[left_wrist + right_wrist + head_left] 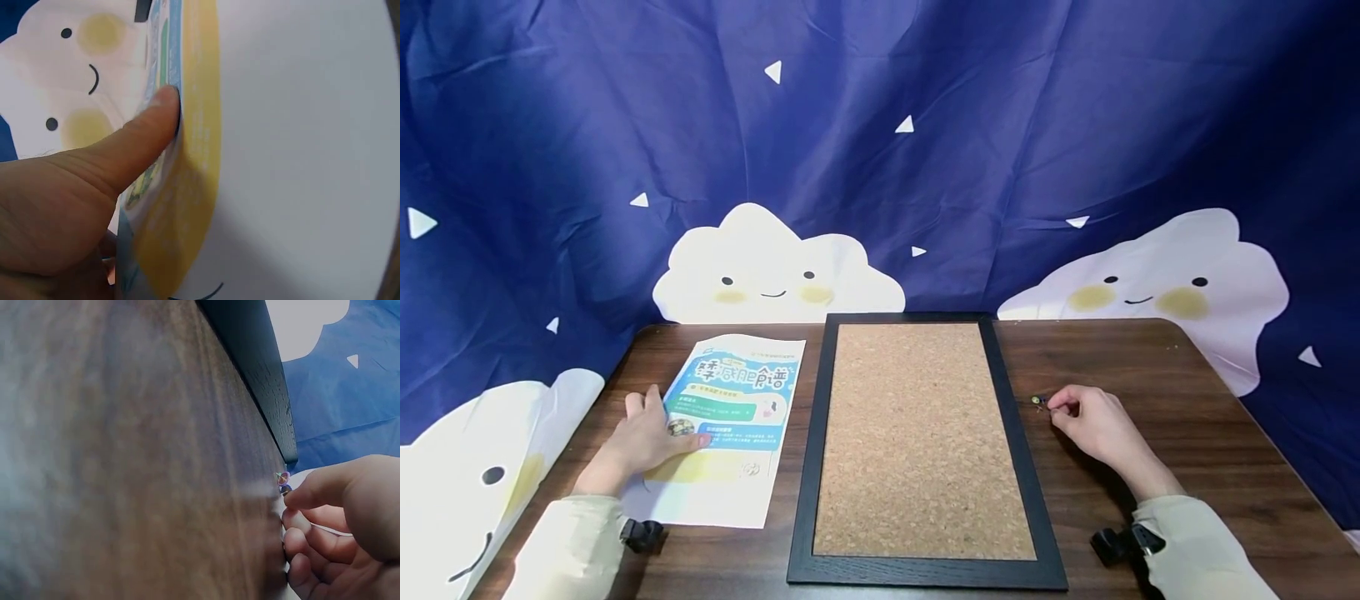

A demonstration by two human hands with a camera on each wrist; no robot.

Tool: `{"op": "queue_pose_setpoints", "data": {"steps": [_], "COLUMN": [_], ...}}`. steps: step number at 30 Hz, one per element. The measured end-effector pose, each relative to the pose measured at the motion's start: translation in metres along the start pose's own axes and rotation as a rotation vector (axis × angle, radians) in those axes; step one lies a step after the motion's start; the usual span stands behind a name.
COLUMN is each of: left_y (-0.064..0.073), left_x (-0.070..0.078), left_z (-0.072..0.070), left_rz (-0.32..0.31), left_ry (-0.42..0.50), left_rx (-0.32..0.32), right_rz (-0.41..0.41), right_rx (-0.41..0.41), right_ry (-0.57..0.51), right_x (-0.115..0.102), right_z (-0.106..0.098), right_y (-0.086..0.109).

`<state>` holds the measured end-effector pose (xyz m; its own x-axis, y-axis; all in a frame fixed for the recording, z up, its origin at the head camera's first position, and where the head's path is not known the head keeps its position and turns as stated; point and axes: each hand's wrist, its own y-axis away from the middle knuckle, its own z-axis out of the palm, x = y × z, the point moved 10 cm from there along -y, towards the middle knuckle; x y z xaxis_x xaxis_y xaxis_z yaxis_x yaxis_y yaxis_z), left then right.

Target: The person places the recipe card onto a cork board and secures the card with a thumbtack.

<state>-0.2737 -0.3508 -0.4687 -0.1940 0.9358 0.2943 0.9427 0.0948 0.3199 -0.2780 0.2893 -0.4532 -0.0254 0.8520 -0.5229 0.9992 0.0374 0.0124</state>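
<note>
My left hand point(643, 437) holds the left edge of a printed paper poster point(741, 496), which lies on the table left of the corkboard. In the left wrist view the thumb point(147, 128) lies over the printed side, the paper bows beside it, and the other fingers are mostly hidden behind. Right of the board, my right hand point(1093, 421) has thumb and forefinger brought together at a few tiny colourful pieces point(1037, 401) on the tabletop. A dark one touches the thumb tip in the right wrist view; I cannot tell its exact kind.
A corkboard point(921, 442) with a black frame point(925, 572) lies between the hands on the brown wooden table point(1150, 358). Behind the table hangs a dark blue cloth point(970, 192) with smiling clouds and white triangles. Black camera mounts point(1112, 546) sit at both wrists.
</note>
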Motion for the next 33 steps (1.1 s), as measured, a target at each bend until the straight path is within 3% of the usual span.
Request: {"op": "queue_pose_setpoints", "data": {"steps": [9,21,33], "left_y": [0.0,0.0,0.008], "left_x": [-0.007,-0.008,-0.016], "left_z": [-0.005,-0.016,-0.031], "left_rz": [-0.001,0.025,0.014], "left_ry": [0.088,-0.025,0.132], "left_rx": [0.028,0.15,0.268], "right_rz": [-0.013,-0.037,-0.028], "right_rx": [0.007,-0.038,-0.051], "right_ry": [0.016,0.042,0.044], "right_x": [-0.001,-0.004,-0.004], "right_z": [0.0,-0.001,-0.005], "right_y": [0.005,0.01,0.018]}}
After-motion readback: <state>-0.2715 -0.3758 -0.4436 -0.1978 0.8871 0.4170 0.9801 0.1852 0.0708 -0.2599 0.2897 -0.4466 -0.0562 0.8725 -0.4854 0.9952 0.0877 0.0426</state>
